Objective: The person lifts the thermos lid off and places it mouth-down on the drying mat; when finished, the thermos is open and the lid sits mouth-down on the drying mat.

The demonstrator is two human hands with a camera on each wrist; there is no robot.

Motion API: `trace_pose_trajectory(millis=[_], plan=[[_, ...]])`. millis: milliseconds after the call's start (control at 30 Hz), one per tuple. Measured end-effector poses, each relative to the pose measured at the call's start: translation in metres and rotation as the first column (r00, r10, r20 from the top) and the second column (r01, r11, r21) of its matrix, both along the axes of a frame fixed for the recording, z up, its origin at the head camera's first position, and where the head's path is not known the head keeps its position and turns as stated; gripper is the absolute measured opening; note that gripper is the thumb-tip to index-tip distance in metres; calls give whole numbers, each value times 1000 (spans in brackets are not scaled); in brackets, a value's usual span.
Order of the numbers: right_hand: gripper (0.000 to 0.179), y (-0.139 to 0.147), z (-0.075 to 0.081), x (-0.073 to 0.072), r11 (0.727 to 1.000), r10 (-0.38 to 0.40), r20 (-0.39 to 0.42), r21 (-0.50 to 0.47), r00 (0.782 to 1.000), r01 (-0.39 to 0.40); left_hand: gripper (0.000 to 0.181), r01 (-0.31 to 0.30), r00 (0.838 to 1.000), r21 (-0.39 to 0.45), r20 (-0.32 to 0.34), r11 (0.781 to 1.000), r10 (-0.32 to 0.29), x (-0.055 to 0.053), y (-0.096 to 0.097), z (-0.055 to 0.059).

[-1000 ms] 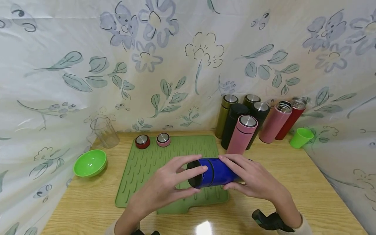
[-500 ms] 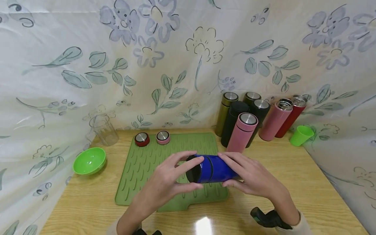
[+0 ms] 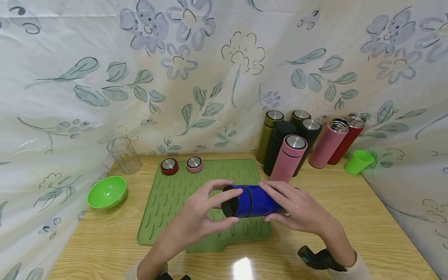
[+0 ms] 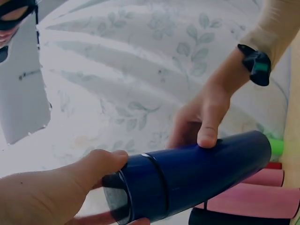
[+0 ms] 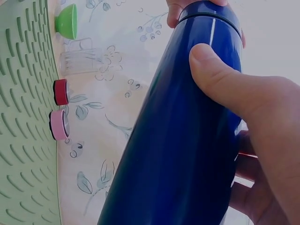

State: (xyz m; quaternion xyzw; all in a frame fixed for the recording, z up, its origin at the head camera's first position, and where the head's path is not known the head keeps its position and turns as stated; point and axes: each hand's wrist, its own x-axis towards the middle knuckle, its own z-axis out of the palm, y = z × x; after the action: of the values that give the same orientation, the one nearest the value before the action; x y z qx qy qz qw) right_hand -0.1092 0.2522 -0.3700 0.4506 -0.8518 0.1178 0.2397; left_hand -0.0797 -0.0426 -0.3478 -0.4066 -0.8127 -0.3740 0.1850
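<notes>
Blue flask (image 3: 261,203) (contents hidden), sideways in the pinch of left hand (image 3: 198,213) and right hand (image 3: 301,210).

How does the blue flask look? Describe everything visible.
Glossy, perhaps painted metal, the blue flask is a long cylinder; a dark ring parts its body from the cap, which is on. It is held sideways, partly above the green mat, the left hand gripping the cap, the right hand the body.

From the blue bottle (image 3: 259,201), there is room towards 11 o'clock over the green mat (image 3: 229,170) — the red lid (image 3: 169,167) and pink lid (image 3: 194,165) sit at 10, the capped pink bottle (image 3: 287,161) blocks 1.
</notes>
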Motion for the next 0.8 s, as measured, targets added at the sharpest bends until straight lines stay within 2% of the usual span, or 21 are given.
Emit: trace_pose_trajectory(millis=[100, 200, 333, 600, 800], plan=[[76, -1, 0, 0, 1000, 3, -3, 5, 1000, -3, 58, -1, 997, 22, 81, 1000, -1, 2, 0, -1], [75, -3, -1, -1, 1000, 2, -13, 11, 1000, -2, 64, 2, 993, -6, 118, 1000, -1, 2, -1, -1], [75, -2, -3, -2, 1000, -6, -10, 12, 1000, 6, 66, 27, 992, -41, 121, 999, -22, 0, -4, -2], [76, -2, -4, -2, 1000, 6, 27, 6, 1000, -7, 62, 44, 993, -14, 111, 999, -42, -2, -5, -1], [72, -4, -3, -4, 999, 42, 27, 9, 999, -42, 64, -20, 989, 4, 147, 1000, 19, 1, -6, 2]])
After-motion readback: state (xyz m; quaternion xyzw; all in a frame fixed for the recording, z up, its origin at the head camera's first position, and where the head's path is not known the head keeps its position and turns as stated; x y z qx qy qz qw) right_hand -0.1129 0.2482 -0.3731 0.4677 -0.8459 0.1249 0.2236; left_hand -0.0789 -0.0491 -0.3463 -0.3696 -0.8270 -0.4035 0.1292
